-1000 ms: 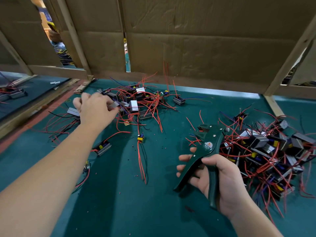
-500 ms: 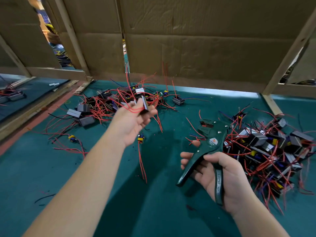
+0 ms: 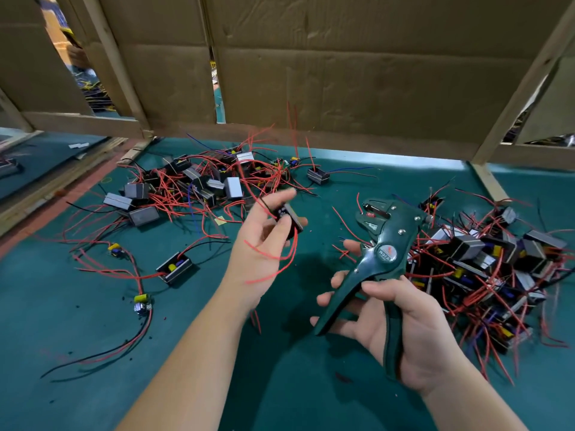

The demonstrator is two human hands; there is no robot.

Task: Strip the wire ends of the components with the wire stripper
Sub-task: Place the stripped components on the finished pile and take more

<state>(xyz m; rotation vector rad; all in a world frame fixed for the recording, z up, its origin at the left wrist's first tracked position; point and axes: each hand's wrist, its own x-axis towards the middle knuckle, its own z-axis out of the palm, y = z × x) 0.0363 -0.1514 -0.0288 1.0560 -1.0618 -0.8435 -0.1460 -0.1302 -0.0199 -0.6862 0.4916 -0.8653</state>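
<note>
our left hand (image 3: 264,244) pinches 1 component (image 3: 291,217) above the tabletop (image 3: 77,306), its red wires (image 3: 273,262) trailing over the palm. just to its right, our right hand (image 3: 401,325) grips the stripper (image 3: 381,262) by its spread handles, head toward the component.

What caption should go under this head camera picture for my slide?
Left hand holds a red-wired component beside the green wire stripper gripped in the right hand.
</note>
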